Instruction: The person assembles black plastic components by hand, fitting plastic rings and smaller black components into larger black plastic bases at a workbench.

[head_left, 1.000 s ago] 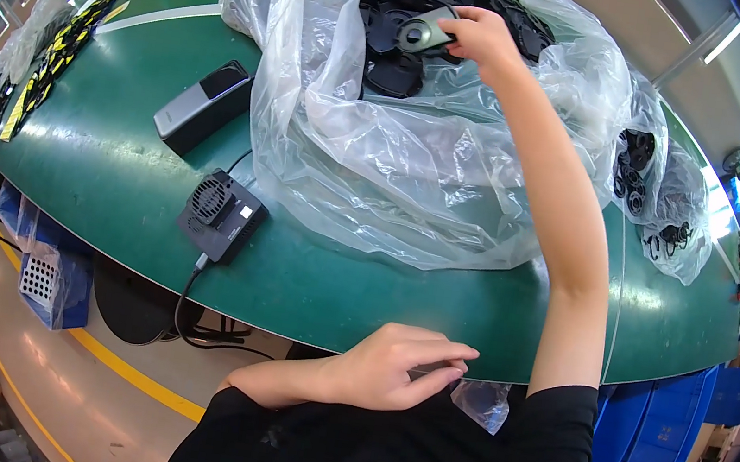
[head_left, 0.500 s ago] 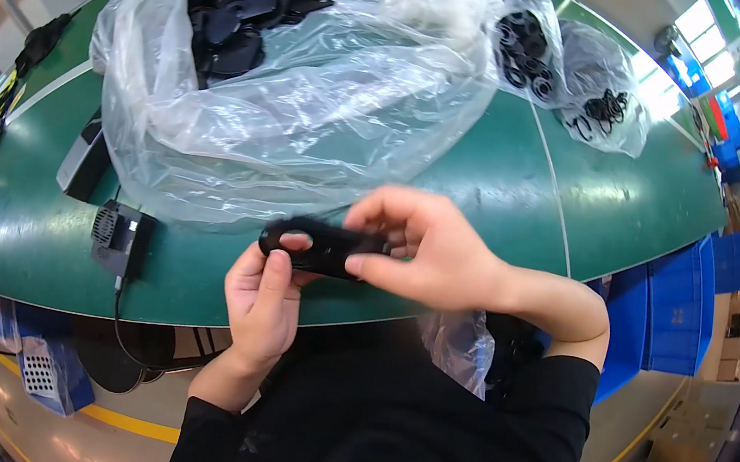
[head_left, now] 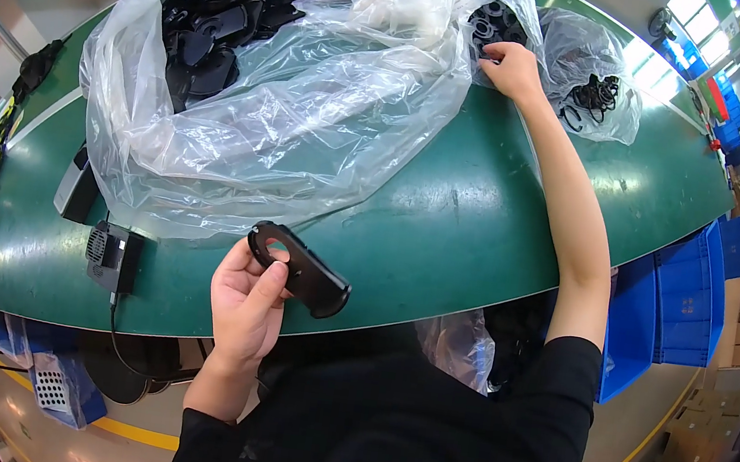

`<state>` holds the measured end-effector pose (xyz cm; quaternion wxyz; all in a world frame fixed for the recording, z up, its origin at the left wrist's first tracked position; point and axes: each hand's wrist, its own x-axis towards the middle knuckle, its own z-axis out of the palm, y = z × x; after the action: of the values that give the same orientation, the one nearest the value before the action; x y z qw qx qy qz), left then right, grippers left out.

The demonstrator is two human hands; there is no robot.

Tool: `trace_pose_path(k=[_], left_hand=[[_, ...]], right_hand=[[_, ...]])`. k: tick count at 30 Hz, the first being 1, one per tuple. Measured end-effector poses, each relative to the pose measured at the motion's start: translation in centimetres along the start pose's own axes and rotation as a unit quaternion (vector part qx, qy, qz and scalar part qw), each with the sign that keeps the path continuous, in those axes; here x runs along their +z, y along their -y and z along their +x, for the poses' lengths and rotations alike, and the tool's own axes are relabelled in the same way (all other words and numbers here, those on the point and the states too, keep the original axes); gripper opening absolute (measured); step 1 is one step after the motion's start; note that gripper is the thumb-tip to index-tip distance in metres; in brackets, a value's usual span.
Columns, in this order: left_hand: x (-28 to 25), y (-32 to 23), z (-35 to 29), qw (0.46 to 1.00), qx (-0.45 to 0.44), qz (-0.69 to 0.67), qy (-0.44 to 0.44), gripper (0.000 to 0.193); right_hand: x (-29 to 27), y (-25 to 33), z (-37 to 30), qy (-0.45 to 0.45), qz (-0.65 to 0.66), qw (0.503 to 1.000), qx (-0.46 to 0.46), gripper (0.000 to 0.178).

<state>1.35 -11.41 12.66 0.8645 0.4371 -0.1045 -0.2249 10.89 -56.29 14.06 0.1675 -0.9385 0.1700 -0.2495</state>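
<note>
My left hand grips a long black plastic housing by one end, with the thumb in front beside its round hole. The part is tilted, its other end pointing down to the right above the table edge. My right hand is stretched far out to the mouth of a clear bag of black ring-shaped parts. Its thumb and forefinger look slightly apart at the edge of the rings, and I see nothing between them.
A large clear plastic bag full of flat black parts covers much of the green table. Right of the rings lies a bag with black cords. A black corded device sits at left; blue bins stand at right.
My right hand has let go of the black housing and moved up and away to the ring bag. The left hand keeps the housing, now tilted down to the right.
</note>
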Motion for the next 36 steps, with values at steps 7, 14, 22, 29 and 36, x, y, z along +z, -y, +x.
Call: trace_pose_path(k=[7,14,22,29,36], left_hand=[[0.2,0.0,-0.2,1.0,0.005,-0.012,-0.014,0.031],[0.0,-0.1,-0.3,1.0,-0.007,0.003,-0.011,0.031],[-0.2,-0.5,0.2,0.995,-0.093,0.026,0.032,0.035],[-0.1,-0.3,0.2,0.994,-0.056,0.004,0.089,0.041],[-0.2,-0.5,-0.2,0.996,-0.039,0.038,0.067,0.037]], right_hand=[[1.6,-0.4,1.6,0.01,-0.1,0.995,0.014,0.026],[-2.9,4.4,-2.8,-0.136,0.119,0.982,0.051,0.022],[-7.0,18.2,-15.4,0.263,0.418,0.869,0.027,0.02],[-4.5,21.8,-18.4,0.324,0.361,0.874,-0.031,0.013],[-3.9,22.7,-19.3,0.231,0.327,0.915,-0.056,0.018]])
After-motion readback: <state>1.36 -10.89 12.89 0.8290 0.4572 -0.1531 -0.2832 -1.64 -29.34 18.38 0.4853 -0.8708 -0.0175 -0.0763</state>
